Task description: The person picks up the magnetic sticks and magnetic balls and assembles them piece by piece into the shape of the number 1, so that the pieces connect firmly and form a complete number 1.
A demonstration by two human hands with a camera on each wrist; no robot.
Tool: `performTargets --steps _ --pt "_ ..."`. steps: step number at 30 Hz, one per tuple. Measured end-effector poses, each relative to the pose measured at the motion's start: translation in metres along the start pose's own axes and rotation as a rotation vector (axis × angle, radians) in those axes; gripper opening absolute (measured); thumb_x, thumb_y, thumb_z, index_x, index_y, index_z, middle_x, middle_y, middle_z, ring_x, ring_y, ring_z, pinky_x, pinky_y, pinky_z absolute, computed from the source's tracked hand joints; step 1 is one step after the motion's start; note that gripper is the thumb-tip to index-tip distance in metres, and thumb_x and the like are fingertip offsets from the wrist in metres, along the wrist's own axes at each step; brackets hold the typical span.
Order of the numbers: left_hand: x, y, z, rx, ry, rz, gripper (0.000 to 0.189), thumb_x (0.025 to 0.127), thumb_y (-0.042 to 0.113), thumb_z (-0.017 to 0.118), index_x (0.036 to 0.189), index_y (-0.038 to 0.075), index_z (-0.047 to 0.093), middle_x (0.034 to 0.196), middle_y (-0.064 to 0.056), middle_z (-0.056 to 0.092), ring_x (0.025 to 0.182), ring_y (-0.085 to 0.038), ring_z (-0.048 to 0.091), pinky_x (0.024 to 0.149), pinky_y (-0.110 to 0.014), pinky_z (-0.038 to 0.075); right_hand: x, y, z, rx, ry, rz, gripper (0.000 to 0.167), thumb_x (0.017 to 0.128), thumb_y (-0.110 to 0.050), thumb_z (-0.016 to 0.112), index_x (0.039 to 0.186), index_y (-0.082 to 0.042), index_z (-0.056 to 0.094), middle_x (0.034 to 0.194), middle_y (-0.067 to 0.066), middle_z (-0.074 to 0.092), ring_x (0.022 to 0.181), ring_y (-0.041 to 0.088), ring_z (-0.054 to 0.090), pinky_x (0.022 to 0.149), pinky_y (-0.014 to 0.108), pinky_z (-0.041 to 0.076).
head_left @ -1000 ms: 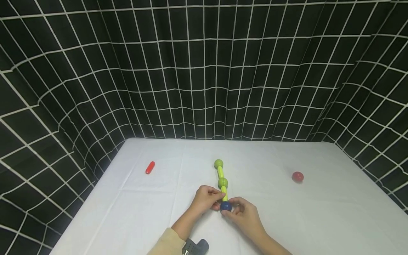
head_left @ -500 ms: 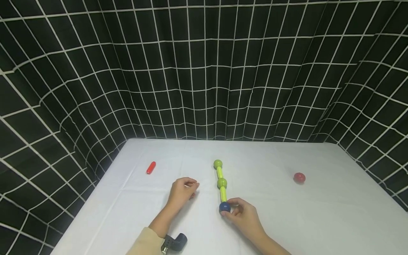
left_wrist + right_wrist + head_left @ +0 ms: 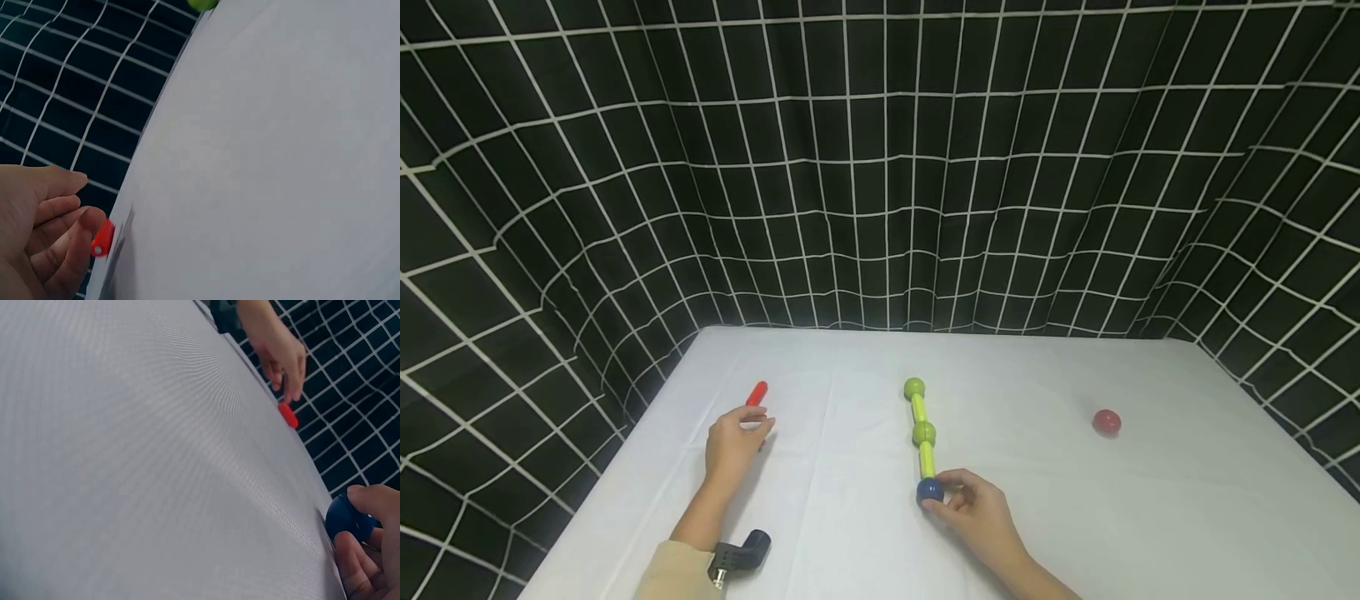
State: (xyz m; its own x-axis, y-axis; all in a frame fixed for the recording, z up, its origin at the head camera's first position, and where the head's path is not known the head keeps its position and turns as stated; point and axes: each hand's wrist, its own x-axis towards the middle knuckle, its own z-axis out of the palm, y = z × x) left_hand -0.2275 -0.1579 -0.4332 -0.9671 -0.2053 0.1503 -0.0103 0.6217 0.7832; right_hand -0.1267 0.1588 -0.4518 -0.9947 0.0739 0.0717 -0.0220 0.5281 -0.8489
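Since a second ago the left hand (image 3: 733, 442) has moved from the chain (image 3: 924, 434) to just beside the red rod (image 3: 757, 393), its fingers relaxed and slightly bent. The right hand (image 3: 981, 512) pinches the blue ball (image 3: 928, 490) at the chain's near end. A white cloth (image 3: 835, 517) lies beneath; a black curtain (image 3: 887, 167) with white grid lines surrounds it.

On the white table (image 3: 842, 517) are a red stick (image 3: 757, 392), a red ball (image 3: 1107, 422), two green balls (image 3: 924, 433), two green sticks (image 3: 927, 460) and a blue ball (image 3: 928, 489).
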Motion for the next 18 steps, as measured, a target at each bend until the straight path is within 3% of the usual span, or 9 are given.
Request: performTargets --steps 10,14,18 --pt "0.007 -0.021 -0.018 0.094 0.066 -0.042 0.029 0.085 0.020 0.066 0.106 0.000 0.066 0.104 -0.022 0.067 0.075 -0.026 0.069 0.051 -0.021 0.050 0.001 0.003 0.002 0.014 -0.011 0.015 0.039 0.070 -0.021 0.079 0.102 -0.005 0.064 0.064 -0.001 0.057 0.050 0.005 0.051 0.044 0.017 0.048" --pt "0.010 -0.027 -0.017 0.093 0.101 -0.061 0.031 0.084 0.019 0.065 0.108 -0.001 0.065 0.106 -0.022 0.067 0.094 -0.036 0.065 0.070 -0.038 0.055 0.002 0.003 0.002 0.010 -0.013 0.024 0.040 0.069 -0.023 0.080 0.102 -0.006 0.064 0.065 -0.001 0.058 0.051 0.005 0.052 0.045 0.017 0.049" --pt "0.016 -0.032 -0.013 0.049 0.125 -0.079 0.036 0.084 0.018 0.066 0.113 -0.003 0.061 0.111 -0.023 0.065 0.108 -0.041 0.058 0.089 -0.051 0.049 0.002 0.002 0.001 0.015 -0.014 0.024 0.040 0.069 -0.025 0.080 0.102 -0.006 0.064 0.065 -0.001 0.058 0.052 0.004 0.052 0.046 0.016 0.048"
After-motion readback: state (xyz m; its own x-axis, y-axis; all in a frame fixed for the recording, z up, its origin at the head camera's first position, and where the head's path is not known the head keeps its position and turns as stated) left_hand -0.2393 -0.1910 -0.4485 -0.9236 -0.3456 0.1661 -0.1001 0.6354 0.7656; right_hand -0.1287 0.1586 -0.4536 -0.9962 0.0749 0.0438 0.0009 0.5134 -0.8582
